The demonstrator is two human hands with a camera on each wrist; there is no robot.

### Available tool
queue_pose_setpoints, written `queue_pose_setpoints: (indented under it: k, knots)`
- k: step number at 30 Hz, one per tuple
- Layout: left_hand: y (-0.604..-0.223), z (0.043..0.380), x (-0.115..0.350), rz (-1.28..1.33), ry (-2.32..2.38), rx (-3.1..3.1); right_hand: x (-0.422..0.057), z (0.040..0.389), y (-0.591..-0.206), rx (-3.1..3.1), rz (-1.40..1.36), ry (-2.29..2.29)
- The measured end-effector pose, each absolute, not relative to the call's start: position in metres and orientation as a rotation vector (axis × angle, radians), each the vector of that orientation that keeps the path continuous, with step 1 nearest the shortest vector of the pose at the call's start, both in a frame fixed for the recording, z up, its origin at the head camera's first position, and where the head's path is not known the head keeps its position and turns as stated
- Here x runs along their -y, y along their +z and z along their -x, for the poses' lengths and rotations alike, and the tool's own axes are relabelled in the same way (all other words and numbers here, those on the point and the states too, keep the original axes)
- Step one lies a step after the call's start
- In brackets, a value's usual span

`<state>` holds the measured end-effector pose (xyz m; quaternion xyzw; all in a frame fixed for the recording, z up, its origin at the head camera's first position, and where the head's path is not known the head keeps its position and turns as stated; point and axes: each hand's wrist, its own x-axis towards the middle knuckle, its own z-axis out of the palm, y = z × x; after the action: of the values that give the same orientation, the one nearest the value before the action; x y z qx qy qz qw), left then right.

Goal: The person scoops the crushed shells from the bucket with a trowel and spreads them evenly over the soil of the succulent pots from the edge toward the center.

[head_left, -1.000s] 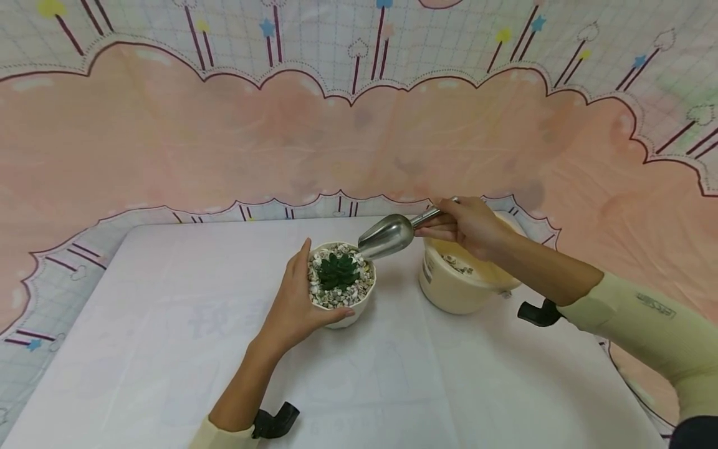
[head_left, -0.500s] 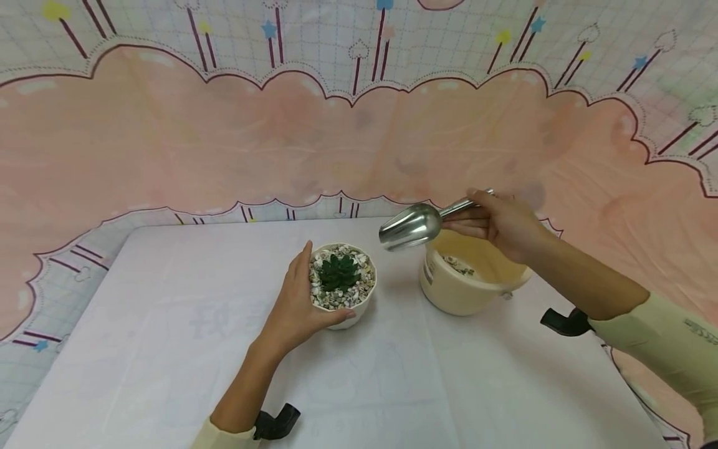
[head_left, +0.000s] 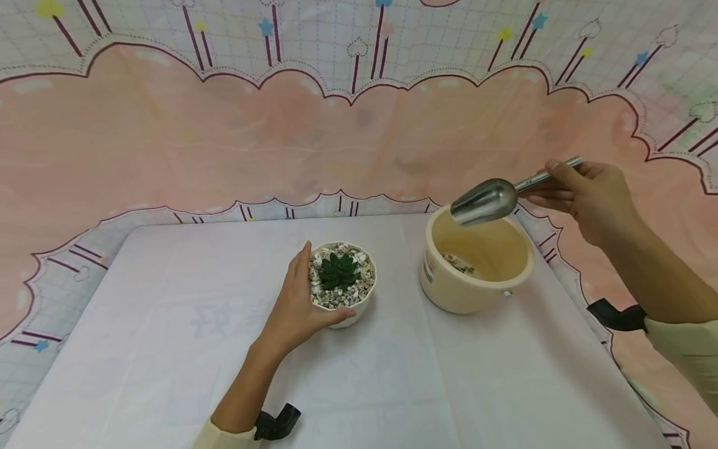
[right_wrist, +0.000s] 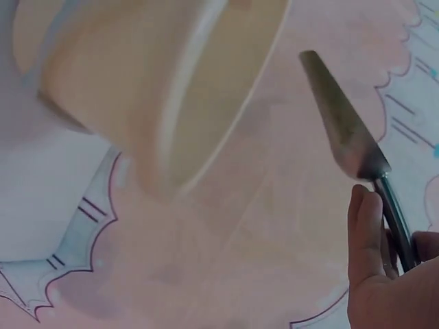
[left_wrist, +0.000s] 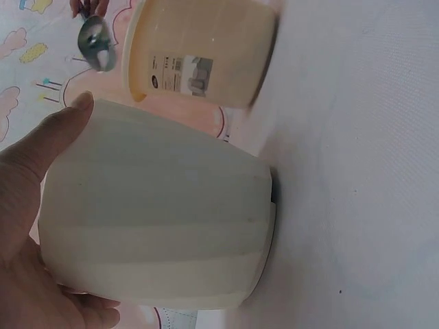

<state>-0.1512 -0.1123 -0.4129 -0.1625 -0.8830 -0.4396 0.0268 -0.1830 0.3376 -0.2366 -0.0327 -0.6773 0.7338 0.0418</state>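
A white faceted pot (left_wrist: 164,212) stands on the table, filled with pale pebbles (head_left: 331,297) around a dark green succulent (head_left: 339,271). My left hand (head_left: 294,305) grips the pot near its rim, thumb on the near side and fingers on the far left. In my right hand (head_left: 594,193) is a metal scoop (head_left: 487,201), held by its handle, its bowl tilted down to the left above the cream bucket (head_left: 449,293). Some pebbles (head_left: 458,264) lie on the bucket's bottom. The right wrist view shows the scoop apart from the bucket's rim.
The white-covered table (head_left: 168,349) runs beneath both containers, with the bucket to the right of the pot. Behind it hangs a patterned peach cloth (head_left: 314,143). A black wrist mount (head_left: 277,423) sits on the left forearm, and another (head_left: 617,315) on the right.
My right hand has carried the scoop from the pot's rim rightward and up, over the bucket. The left hand and the pot have stayed in place.
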Motion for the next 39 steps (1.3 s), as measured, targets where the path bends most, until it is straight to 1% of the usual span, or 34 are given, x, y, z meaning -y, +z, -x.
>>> queue_pose_setpoints:
  k: [5, 9, 18, 28, 39]
  knots:
    - [-0.411, 0.151, 0.113, 0.499, -1.364, 2.734, -0.337, 0.189, -0.254, 2.402, 0.095, 1.923]
    - [-0.41, 0.151, 0.114, 0.492, -1.371, 2.731, -0.328, 0.196, -0.272, 2.686, 0.049, 1.728]
    - [-0.414, 0.15, 0.112, 0.48, -1.384, 2.702, -0.309, 0.213, -0.309, 2.939, -0.027, 1.763]
    - [-0.416, 0.149, 0.113, 0.492, -1.372, 2.687, -0.298, 0.22, -0.32, 3.099, -0.112, 1.587]
    - [-0.419, 0.148, 0.114, 0.502, -1.367, 2.674, -0.298, 0.222, -0.328, 3.103, -0.066, 1.554]
